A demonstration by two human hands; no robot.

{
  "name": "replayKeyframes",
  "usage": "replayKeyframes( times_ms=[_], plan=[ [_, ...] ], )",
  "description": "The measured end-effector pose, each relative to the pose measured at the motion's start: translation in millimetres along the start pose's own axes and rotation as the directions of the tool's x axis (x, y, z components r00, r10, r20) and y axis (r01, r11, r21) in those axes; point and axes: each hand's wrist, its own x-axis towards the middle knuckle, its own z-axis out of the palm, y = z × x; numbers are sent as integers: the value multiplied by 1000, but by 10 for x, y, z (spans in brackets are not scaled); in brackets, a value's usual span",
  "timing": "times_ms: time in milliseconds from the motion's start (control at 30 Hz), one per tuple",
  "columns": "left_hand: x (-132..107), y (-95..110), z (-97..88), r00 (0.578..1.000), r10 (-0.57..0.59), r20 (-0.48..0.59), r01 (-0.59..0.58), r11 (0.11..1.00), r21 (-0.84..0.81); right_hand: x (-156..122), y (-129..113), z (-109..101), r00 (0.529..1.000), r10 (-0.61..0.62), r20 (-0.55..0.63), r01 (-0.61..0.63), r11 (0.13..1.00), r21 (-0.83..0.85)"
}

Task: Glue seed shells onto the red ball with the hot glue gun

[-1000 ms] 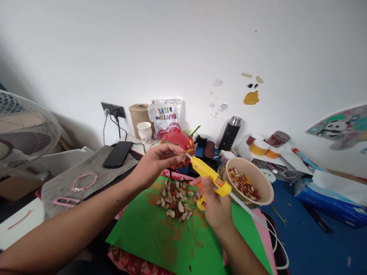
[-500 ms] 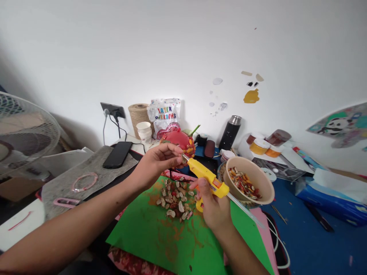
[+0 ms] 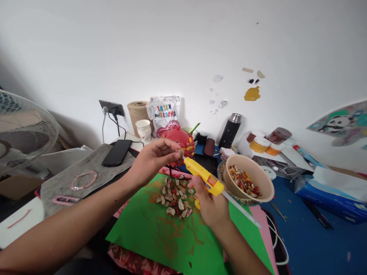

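Note:
My right hand (image 3: 210, 204) grips a yellow hot glue gun (image 3: 203, 178), its nozzle pointing up and left. My left hand (image 3: 153, 158) pinches a small pale shell piece (image 3: 181, 152) right at the nozzle tip. Just behind them stands a red balloon-shaped form (image 3: 180, 139) partly covered with coloured shell pieces. A heap of nut shells (image 3: 175, 196) lies on a green sheet (image 3: 160, 236) below the hands. A beige bowl (image 3: 262, 179) of coloured shells stands to the right of the glue gun.
A phone (image 3: 117, 152) lies on a grey cloth at left, beside a fan (image 3: 23, 131). Twine roll, paper cups (image 3: 143, 129) and a balloon packet (image 3: 164, 110) line the wall. A black flask (image 3: 230, 130), lidded jars and a tissue box (image 3: 332, 198) stand right.
Both hands rose slightly, and the glue gun shifted left with its nozzle staying at the shell piece. The view tilted a little.

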Motion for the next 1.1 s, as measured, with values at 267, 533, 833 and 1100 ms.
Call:
replayKeyframes(
  times_ms=[267,533,833,1100],
  plan=[
    [-4,-25,-14,1000,-20,14,20,1000,-10,-23,68,11,999,41,-33,-38,997,66],
    [-20,-15,18,999,-34,42,34,999,0,-15,13,10,997,66,-41,-62,994,94],
    [-23,-15,10,999,-29,39,29,1000,1,-11,22,12,997,47,-53,-43,996,72],
    [-20,-38,8,999,-31,44,31,999,13,0,-16,11,998,41,-51,-38,998,53]
  ],
)
